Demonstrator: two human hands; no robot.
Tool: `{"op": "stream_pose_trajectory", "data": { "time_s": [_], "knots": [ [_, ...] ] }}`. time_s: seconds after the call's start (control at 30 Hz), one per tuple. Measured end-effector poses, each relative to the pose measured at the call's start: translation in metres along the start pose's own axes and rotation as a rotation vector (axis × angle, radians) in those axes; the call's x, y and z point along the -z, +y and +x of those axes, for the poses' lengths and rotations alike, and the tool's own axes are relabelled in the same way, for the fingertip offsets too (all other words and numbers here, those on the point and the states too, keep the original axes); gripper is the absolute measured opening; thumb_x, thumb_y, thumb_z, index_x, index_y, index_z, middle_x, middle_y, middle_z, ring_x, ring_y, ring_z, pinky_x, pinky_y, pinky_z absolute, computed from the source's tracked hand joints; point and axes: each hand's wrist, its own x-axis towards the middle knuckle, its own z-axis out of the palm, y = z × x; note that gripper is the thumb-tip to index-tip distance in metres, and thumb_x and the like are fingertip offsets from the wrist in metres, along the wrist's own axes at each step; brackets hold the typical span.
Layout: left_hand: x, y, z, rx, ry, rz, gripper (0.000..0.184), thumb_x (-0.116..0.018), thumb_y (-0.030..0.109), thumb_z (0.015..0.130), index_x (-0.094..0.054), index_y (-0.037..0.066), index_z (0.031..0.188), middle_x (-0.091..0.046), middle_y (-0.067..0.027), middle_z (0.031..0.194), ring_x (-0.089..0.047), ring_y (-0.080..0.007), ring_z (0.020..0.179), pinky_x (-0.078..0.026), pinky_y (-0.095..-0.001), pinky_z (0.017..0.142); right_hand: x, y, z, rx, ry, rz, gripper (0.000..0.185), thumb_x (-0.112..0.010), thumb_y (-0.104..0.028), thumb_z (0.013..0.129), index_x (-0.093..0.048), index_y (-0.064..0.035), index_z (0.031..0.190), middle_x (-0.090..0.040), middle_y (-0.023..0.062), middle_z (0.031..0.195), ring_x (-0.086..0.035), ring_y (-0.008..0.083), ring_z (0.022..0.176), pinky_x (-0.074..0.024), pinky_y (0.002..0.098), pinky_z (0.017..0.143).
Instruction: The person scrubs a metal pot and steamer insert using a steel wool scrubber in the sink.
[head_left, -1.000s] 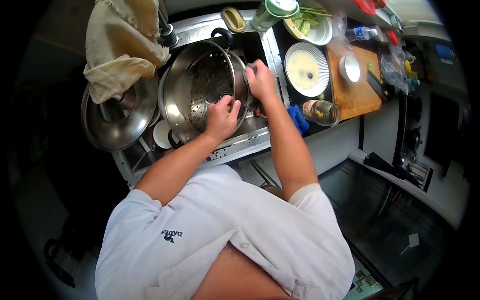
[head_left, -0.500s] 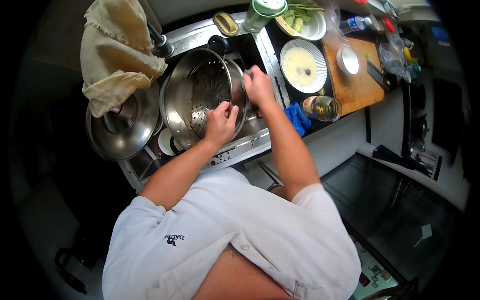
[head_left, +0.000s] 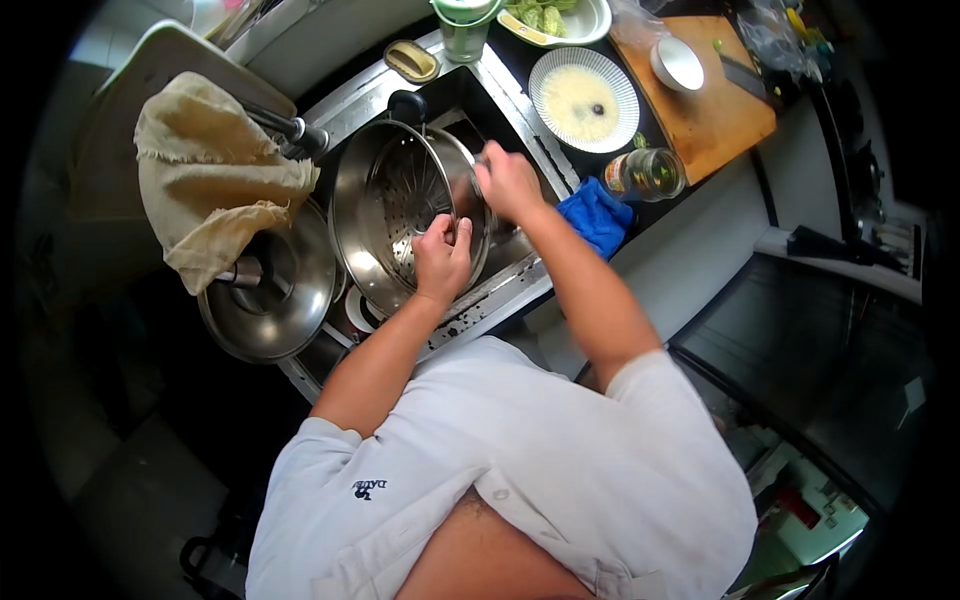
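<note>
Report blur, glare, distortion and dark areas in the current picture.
Head view: wide-angle distortion, with black edges; head view: right hand blurred, left hand crisper; head view: bright glints on the steel pot, deep darkness at lower left.

I count two hands, one pot, one jar, perhaps one knife.

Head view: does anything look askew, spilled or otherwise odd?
The glass jar appears to lie on its side beside the blue cloth, which looks odd because such jars usually stand upright. Dark specks mark the sink's front rim; whether they are wetness or wear, I cannot tell.
</note>
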Motion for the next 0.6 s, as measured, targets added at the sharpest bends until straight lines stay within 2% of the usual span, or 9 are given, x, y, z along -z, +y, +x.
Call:
{"op": "stream_pose_trajectory", "data": {
  "time_s": [0.13, 0.17, 0.2, 0.23, 0.37, 0.5, 0.6],
  "knots": [
    [0.004, -0.001, -0.001, -0.007, -0.018, 0.047, 0.031, -0.067, 0.015, 0.090, -0.051, -0.001, 0.069, -0.035, 0.0043, 0.056, -0.030, -0.0045, 0.053, -0.024, -0.0267, 0.046, -0.006, -0.011, 0.053, -0.051, -0.117, -0.158, 0.025, -0.058, -0.026, 0.088, -0.060, -0.0020, 0.096, -0.068, 0.0253, 0.089, -0.066, 0.0429, 0.086, -0.0525, 0.0517, 0.078],
    [0.007, 0.001, 0.000, -0.008, -0.021, 0.059, 0.031, -0.067, 0.015, 0.090, -0.051, -0.001, 0.068, -0.034, 0.0046, 0.056, -0.029, -0.0044, 0.054, -0.023, -0.0266, 0.046, -0.008, -0.011, 0.046, -0.039, -0.079, -0.141, 0.023, -0.059, -0.024, 0.088, -0.058, -0.0033, 0.097, -0.067, 0.0261, 0.086, -0.065, 0.0444, 0.083, -0.0520, 0.0527, 0.075],
    [0.006, 0.002, -0.001, -0.004, 0.006, 0.051, 0.034, -0.066, 0.015, 0.089, -0.047, 0.000, 0.065, -0.033, -0.0041, 0.052, -0.029, -0.0113, 0.049, -0.026, -0.0320, 0.045, -0.010, -0.008, 0.030, -0.019, -0.039, -0.064, 0.022, -0.059, -0.024, 0.088, -0.057, -0.0043, 0.097, -0.067, 0.0259, 0.084, -0.065, 0.0449, 0.081, -0.0516, 0.0533, 0.073],
    [0.009, 0.002, -0.002, -0.008, 0.005, 0.065, 0.034, -0.066, 0.015, 0.089, -0.047, 0.000, 0.065, -0.033, -0.0041, 0.052, -0.029, -0.0113, 0.049, -0.026, -0.0320, 0.045, -0.009, -0.005, 0.010, 0.004, 0.000, 0.009, 0.021, -0.060, -0.023, 0.087, -0.055, -0.0052, 0.097, -0.066, 0.0256, 0.082, -0.064, 0.0454, 0.079, -0.0511, 0.0539, 0.071],
    [0.012, -0.007, 0.001, -0.017, 0.019, 0.016, 0.035, -0.066, 0.015, 0.089, -0.045, 0.000, 0.066, -0.031, -0.0039, 0.054, -0.029, -0.0101, 0.051, -0.026, -0.0318, 0.046, 0.002, -0.012, -0.077, -0.023, -0.075, 0.079, 0.021, -0.065, -0.021, 0.085, -0.054, -0.0063, 0.096, -0.065, 0.0245, 0.079, -0.063, 0.0459, 0.075, -0.0489, 0.0557, 0.067],
    [0.018, -0.009, -0.001, -0.005, -0.037, -0.011, 0.034, -0.067, 0.016, 0.089, -0.047, 0.001, 0.067, -0.031, -0.0013, 0.055, -0.029, -0.0084, 0.053, -0.025, -0.0307, 0.046, -0.007, 0.000, -0.054, -0.020, 0.190, 0.261, 0.024, -0.066, -0.023, 0.085, -0.057, -0.0046, 0.097, -0.065, 0.0250, 0.081, -0.063, 0.0457, 0.080, -0.0490, 0.0529, 0.070],
    [0.036, 0.013, -0.005, 0.003, -0.101, -0.053, 0.031, -0.066, 0.016, 0.091, -0.051, 0.001, 0.069, -0.036, 0.0041, 0.057, -0.029, -0.0050, 0.055, -0.024, -0.0270, 0.047, 0.002, -0.005, -0.022, -0.113, 0.293, 0.465, 0.030, -0.066, -0.026, 0.087, -0.062, -0.0013, 0.103, -0.068, 0.0238, 0.090, -0.066, 0.0410, 0.087, -0.0512, 0.0453, 0.076]
  ]
}}
